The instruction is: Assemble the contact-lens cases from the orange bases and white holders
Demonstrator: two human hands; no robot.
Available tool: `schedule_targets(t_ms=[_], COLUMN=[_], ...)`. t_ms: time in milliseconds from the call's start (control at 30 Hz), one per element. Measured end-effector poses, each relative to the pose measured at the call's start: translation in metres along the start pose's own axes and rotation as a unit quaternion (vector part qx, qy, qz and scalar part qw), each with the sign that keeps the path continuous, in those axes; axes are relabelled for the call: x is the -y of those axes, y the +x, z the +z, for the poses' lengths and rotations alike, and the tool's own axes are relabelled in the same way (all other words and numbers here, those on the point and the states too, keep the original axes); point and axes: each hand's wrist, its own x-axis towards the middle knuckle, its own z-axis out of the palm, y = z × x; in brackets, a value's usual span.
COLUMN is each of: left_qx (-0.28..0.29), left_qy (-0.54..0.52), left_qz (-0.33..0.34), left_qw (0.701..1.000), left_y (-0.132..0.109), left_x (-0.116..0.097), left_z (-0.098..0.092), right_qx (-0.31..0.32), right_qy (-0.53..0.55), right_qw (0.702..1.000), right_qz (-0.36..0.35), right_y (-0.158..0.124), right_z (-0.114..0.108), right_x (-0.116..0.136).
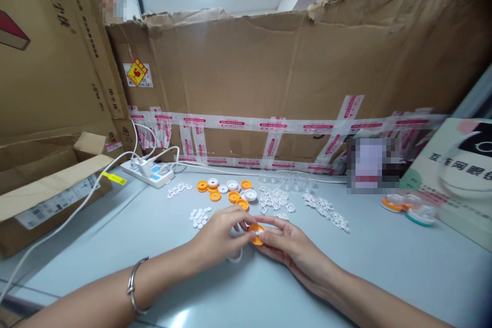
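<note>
- Orange cap (257, 234): held just above the table (346, 277), between both hands, at the front middle of the work area. A small white piece shows at its top edge, too small to identify.
- Left hand (217, 236): thumb and forefinger pinch the cap's left rim. A bracelet (134, 287) sits on the wrist.
- Right hand (286, 243): grasps the cap from the right and from below, fingers curled about it.
- Nearby stock: loose caps (226, 192), orange and white, lie just behind the hands. White discs (200, 217) lie to the left of them and flat white parts (274, 200) to the right.
- Surroundings: a power strip (148, 173) sits at the left rear and its cable (77, 210) trails forward past the left arm. A cardboard wall (269, 77) closes the back, and an open box (46, 184) stands at the left.
- Risk 1: the hold is by fingertips only. In my judgement, uneven pressure could let the cap slip and roll into the loose caps behind, where it would be hard to tell apart.
- Risk 2: the white piece looks barely seated. A skewed press could flick it off among the discs.
- Risk 3: the discs lie close to the left forearm, and a sideways sweep could scatter them.
- Risk 4: the bracelet could catch the trailing cable and drag the strip.
</note>
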Motion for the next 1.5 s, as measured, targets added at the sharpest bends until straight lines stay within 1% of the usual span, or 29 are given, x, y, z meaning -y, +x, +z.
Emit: schedule_targets(t_ms=[167, 267, 367, 467, 567, 733, 833, 933, 1000, 1100, 1233, 1300, 1500], left_qx=[-0.009, -0.008, -0.004, -0.003, -0.013, -0.021, -0.021, -0.028, -0.031, -0.027, -0.02, -0.018, -0.005], left_qy=[-0.077, -0.132, -0.185, -0.219, -0.229, -0.247, -0.257, -0.261, -0.262, -0.269, -0.315, -0.344, -0.418], left_qz=[-0.066, -0.106, -0.132, -0.129, -0.123, -0.151, -0.161, -0.155, -0.155, -0.172, -0.201, -0.21, -0.234], left_qw=[0.995, 0.985, 0.974, 0.967, 0.965, 0.957, 0.953, 0.952, 0.952, 0.947, 0.927, 0.915, 0.878], left_y=[0.001, 0.002, 0.002, 0.001, -0.001, 0.0, 0.002, 0.003, 0.003, 0.004, 0.005, 0.005, 0.005], left_x=[0.002, 0.003, 0.004, 0.005, 0.006, 0.008, 0.007, 0.006, 0.005, 0.006, 0.008, 0.009, 0.005], left_z=[0.006, 0.008, 0.01, 0.013, 0.015, 0.015, 0.014, 0.013, 0.013, 0.013, 0.013, 0.011, 0.0], right_qx=[-0.012, -0.01, -0.003, 0.001, 0.003, -0.003, -0.017, -0.037, -0.044, -0.051, -0.05, -0.041, 0.002], right_qy=[-0.018, -0.029, -0.043, -0.057, -0.063, -0.03, -0.006, 0.011, 0.017, 0.019, 0.003, -0.007, -0.07], right_qw=[1.0, 0.999, 0.998, 0.997, 0.997, 0.999, 0.999, 0.999, 0.998, 0.998, 0.999, 0.999, 0.995], right_qz=[-0.014, -0.029, -0.04, -0.049, -0.054, -0.041, -0.037, -0.038, -0.029, -0.008, -0.002, -0.009, -0.076], right_y=[-0.001, -0.002, -0.003, -0.002, -0.001, -0.001, 0.0, 0.0, 0.001, 0.002, 0.005, 0.006, 0.002], right_z=[0.002, 0.005, 0.007, 0.006, 0.005, 0.007, 0.007, 0.004, 0.002, -0.002, -0.004, -0.004, -0.001], right_x=[0.001, 0.002, 0.002, 0.0, -0.001, 0.0, 0.0, 0.001, 0.001, 0.002, 0.002, 0.001, 0.001])
